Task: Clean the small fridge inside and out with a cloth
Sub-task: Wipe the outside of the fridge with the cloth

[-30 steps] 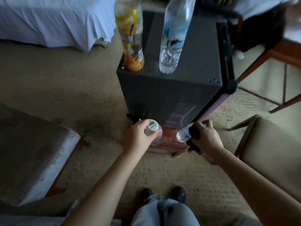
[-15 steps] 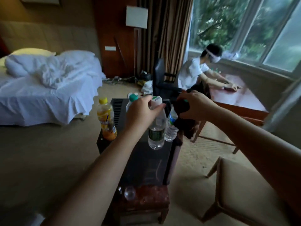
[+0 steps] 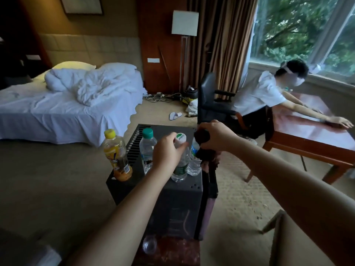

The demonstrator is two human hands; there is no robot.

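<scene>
Fridge top (image 3: pixel 169 131), left fingers (image 3: pixel 170 138) around bottle (image 3: pixel 180 167)

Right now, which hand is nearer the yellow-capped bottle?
Left. The left hand grips the white-capped bottle, right of the yellow-capped bottle; right hand holds a dark cloth farther right.

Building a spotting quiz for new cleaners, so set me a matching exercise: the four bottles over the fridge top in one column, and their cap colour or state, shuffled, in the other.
Column A
1. juice bottle
2. free-standing water bottle
3. clear bottle gripped by the left hand
4. blue-labelled bottle under the right hand

Column B
a. top hidden by the dark cloth
b. yellow cap
c. white cap with a green mark
d. teal cap

Pairs: 1-b, 2-d, 3-c, 4-a
</scene>
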